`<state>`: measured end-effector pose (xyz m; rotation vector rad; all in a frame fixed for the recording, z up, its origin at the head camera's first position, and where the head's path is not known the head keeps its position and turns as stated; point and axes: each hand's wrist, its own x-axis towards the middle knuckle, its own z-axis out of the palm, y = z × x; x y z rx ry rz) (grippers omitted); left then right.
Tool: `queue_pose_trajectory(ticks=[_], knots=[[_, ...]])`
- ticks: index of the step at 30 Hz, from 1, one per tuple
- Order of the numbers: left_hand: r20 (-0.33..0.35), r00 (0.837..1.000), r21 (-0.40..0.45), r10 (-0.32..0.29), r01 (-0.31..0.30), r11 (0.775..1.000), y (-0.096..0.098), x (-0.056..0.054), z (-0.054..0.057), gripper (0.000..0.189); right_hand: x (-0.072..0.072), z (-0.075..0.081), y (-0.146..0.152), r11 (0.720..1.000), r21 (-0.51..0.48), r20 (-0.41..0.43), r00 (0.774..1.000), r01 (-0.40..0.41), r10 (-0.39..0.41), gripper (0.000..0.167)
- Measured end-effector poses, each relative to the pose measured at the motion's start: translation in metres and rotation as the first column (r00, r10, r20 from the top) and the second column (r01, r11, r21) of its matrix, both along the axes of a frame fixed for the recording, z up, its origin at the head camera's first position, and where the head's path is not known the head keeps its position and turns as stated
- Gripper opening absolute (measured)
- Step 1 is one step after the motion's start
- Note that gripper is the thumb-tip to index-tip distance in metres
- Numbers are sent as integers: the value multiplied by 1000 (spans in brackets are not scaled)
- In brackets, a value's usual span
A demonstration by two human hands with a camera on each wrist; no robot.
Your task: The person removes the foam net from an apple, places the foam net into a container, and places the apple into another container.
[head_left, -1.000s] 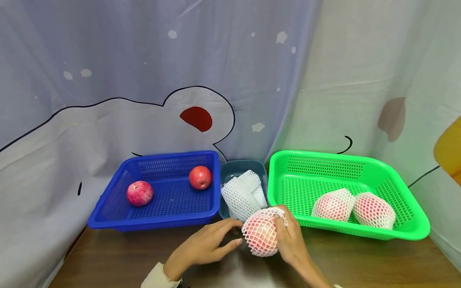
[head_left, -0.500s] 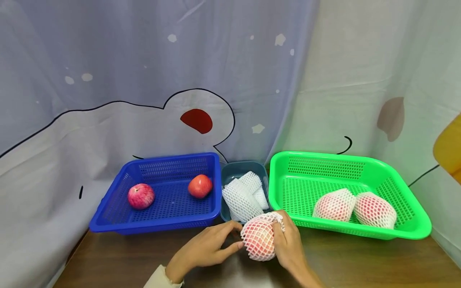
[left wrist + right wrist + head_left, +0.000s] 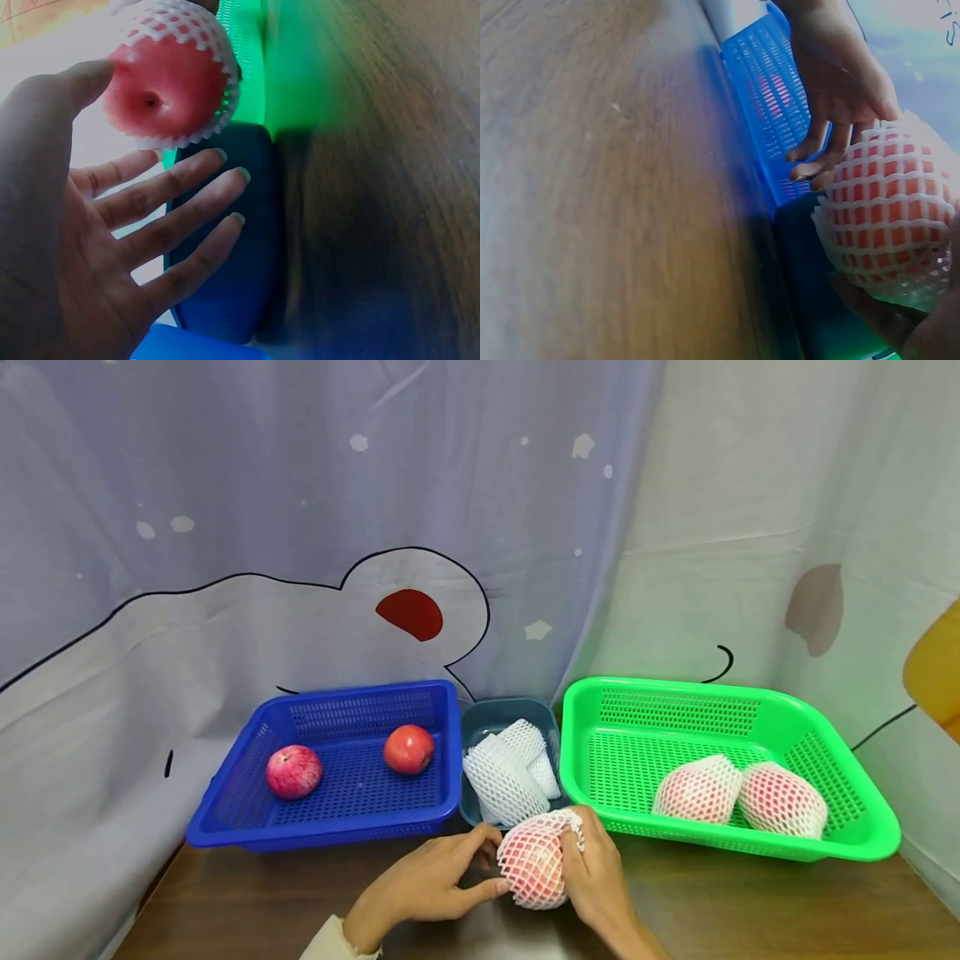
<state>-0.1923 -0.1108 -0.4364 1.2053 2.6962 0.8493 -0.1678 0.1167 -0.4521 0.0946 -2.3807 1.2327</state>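
Just in front of the small teal bin, my right hand (image 3: 598,870) grips an apple (image 3: 542,866) in a white foam net sleeve. The net covers most of the fruit; in the left wrist view a bare red end of this apple (image 3: 161,97) with its dimple shows. My left hand (image 3: 429,878) is at the apple's left side, thumb tip at its edge. Seen from the left wrist, the fingers (image 3: 196,180) of that hand are spread and loosely straight below the fruit. Several spare foam nets (image 3: 506,781) lie in the teal bin (image 3: 487,717).
On the left stands a blue basket (image 3: 322,839) with two bare apples, one streaked apple (image 3: 294,772) and one redder apple (image 3: 408,749). A green basket (image 3: 600,693) on the right holds two netted apples (image 3: 699,791). Under everything is a brown wooden table (image 3: 247,902); a printed curtain (image 3: 300,485) hangs behind.
The netted apple and my right hand have shifted a little left and nearer, closer to my left thumb. In the blue basket the redder apple has rolled slightly and moved left.
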Motion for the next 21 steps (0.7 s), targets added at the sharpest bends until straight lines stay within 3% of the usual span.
queue_pose_trajectory(ticks=[6,13,17,21], knots=[[127,992,52,-10,4,999,-3,-4,-1,35,-1,-2,-2,995,7,21,995,-102,102,19],[117,993,69,-23,15,997,-5,-5,-3,36,-2,-3,0,965,-31,80,961,-262,264,19],[107,994,72,-26,18,997,-5,-7,-3,38,-4,-1,8,905,-12,111,898,-426,425,14],[116,992,92,-54,44,995,-6,-8,-5,41,-6,1,18,806,37,125,803,-591,583,14]])
